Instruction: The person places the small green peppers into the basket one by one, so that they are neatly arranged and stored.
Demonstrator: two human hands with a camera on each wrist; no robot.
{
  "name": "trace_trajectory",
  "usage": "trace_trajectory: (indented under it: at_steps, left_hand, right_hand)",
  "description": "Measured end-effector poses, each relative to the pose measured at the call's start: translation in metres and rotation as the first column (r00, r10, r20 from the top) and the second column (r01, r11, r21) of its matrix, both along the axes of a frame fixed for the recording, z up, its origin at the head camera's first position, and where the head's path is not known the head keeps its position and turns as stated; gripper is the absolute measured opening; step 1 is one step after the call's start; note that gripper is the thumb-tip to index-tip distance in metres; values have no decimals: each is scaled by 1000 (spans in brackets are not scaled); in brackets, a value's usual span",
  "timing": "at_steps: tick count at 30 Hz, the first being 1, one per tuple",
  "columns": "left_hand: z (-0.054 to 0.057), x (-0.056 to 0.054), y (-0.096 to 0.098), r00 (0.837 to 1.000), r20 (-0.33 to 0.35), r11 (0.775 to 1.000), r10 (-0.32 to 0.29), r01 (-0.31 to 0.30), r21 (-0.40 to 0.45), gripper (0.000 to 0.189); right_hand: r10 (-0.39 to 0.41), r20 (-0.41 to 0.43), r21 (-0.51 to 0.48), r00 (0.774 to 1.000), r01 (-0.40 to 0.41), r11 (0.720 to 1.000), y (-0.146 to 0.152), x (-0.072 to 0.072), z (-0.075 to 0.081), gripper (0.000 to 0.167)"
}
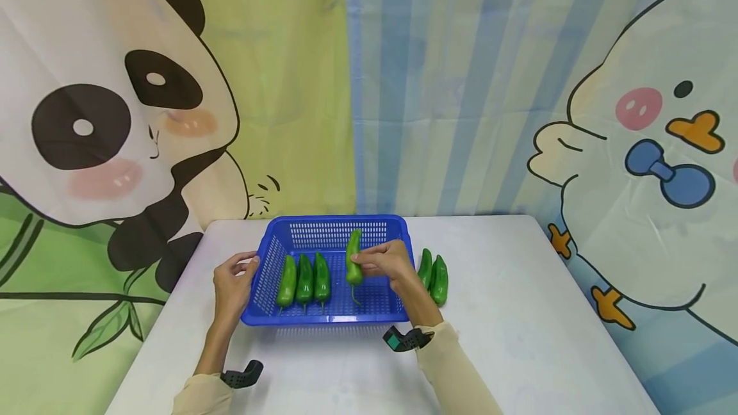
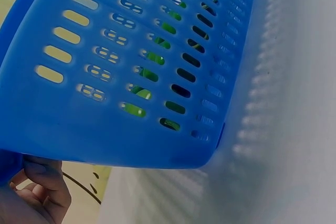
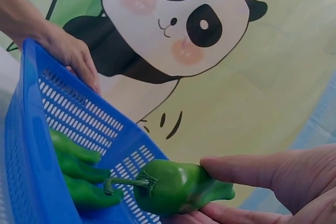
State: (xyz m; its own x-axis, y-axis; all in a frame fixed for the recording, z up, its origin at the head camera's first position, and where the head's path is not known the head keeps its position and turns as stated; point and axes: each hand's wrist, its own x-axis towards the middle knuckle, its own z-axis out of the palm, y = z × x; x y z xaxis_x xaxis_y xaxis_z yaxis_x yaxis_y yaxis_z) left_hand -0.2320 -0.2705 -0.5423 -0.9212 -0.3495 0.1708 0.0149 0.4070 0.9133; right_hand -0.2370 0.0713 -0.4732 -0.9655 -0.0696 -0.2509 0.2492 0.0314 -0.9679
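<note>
A blue plastic basket (image 1: 314, 320) with slotted walls stands on the white table. My left hand (image 1: 233, 282) grips its left rim, fingers curled at the edge in the left wrist view. Between the thumb and fingers of my right hand (image 1: 393, 264) is a green pepper (image 1: 353, 268), pinched above the right half of the basket with its stem pointing toward me. Inside, on the left half, three green peppers lie side by side: a lighter one (image 1: 286, 284), a middle one (image 1: 304, 282) and another (image 1: 321, 279).
Two more green peppers, one nearer (image 1: 440, 280) and one partly behind the right forearm (image 1: 425, 266), lie on the table (image 1: 519, 312) just right of the basket. Behind the table hangs a printed curtain (image 1: 300, 82) with a panda and a white bird.
</note>
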Motion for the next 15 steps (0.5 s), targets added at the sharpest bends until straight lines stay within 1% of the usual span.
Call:
trace_trajectory:
  at_steps: [2, 7, 12, 15]
  left_hand:
    - [1, 0, 0, 1000, -3, 1000, 1, -1, -2, 32]
    - [3, -1, 0, 1000, -9, 1000, -10, 10, 7, 34]
    - [2, 1, -1, 1000, -9, 1000, -16, 16, 4, 34]
    - [1, 2, -1, 1000, -14, 1000, -16, 16, 6, 33]
  right_hand:
    - [3, 4, -3, 1000, -3, 1000, -2, -2, 2, 31]
    - [-2, 16, 11, 1000, 1, 1000, -6, -7, -1, 32]
    - [-1, 25, 45, 1000, 0, 999, -9, -9, -2, 31]
    - [0, 47, 54, 999, -2, 999, -12, -12, -2, 29]
